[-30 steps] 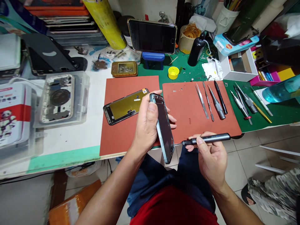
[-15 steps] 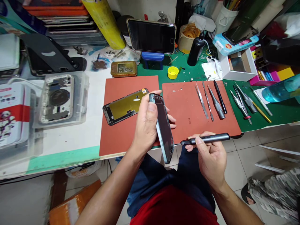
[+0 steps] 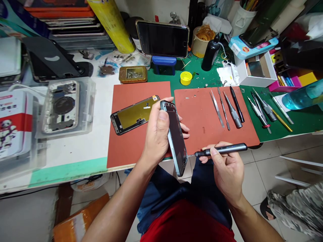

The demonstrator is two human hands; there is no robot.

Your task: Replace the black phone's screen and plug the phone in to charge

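My left hand [image 3: 158, 129] is closed around a smartphone [image 3: 177, 139], held tilted on edge past the front of the bench, its dark face turned to the right. In my right hand [image 3: 227, 166] lies a dark grey pen-shaped screwdriver [image 3: 222, 149], held level. Its thin tip points left and reaches the phone's lower right edge; whether it touches I cannot tell. Behind my left hand, a detached phone screen [image 3: 133, 116] rests with its yellow-gold back up on a reddish-brown mat [image 3: 118, 151].
Tweezers [image 3: 217, 109], a grey-handled tool [image 3: 232, 110] and a black pen-like tool [image 3: 237, 104] lie on the right mat [image 3: 191, 114]. A phone on a blue stand [image 3: 164, 62], a yellow cap [image 3: 186, 78] and a small tin [image 3: 133, 74] stand behind. A person's camouflage-clad leg [image 3: 295, 208] shows at right.
Almost nothing differs. The smartphone and the screwdriver stay in the same position, with both hands holding as before.
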